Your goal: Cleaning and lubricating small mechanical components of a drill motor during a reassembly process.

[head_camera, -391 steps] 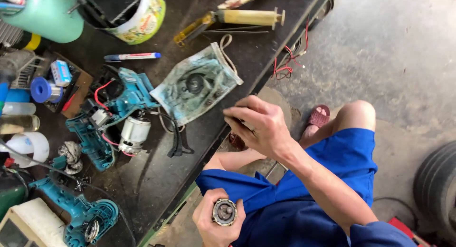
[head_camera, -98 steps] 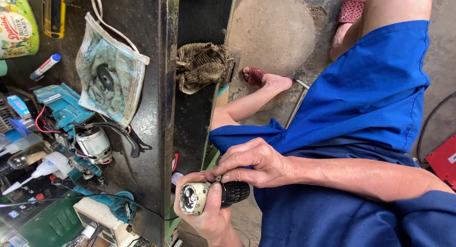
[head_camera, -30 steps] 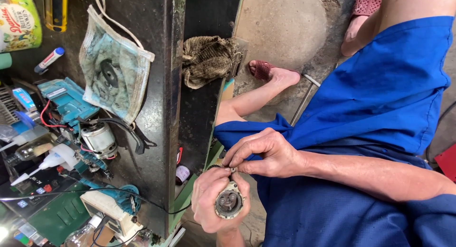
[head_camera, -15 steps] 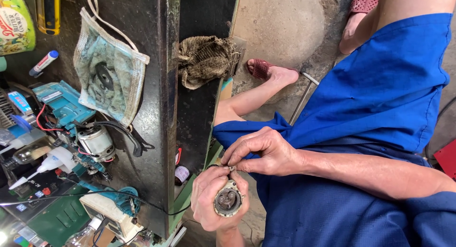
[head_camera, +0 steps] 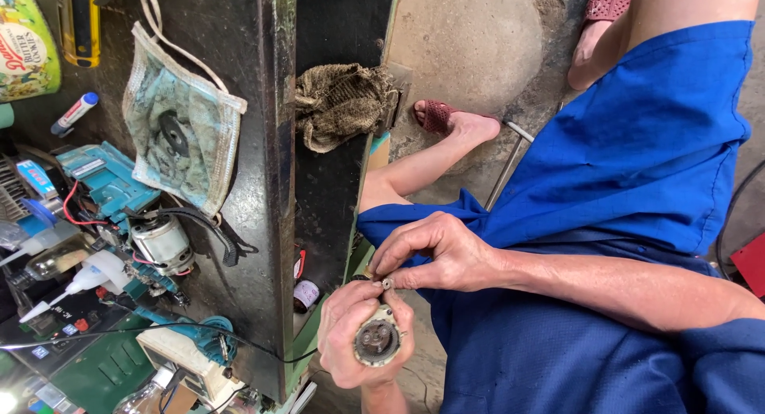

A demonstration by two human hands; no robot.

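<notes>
Below the dark table (head_camera: 239,223) edge, left hand (head_camera: 351,334) holds a round grey metal motor part (head_camera: 377,340), end up; right hand (head_camera: 434,251), at one o'clock, pinches a small piece (head_camera: 388,283) atop it.

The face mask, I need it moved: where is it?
In the head view, the face mask lies upper left on the dark workbench, above the teal tool housing.

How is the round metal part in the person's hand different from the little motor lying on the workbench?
The round metal part sits cupped in the left hand, while the small motor lies on the black workbench. The part has no visible wires; the motor has wires and teal housing pieces beside it. The part looks dark and grimy; the motor is pale silver. Both are cylindrical metal.
</notes>
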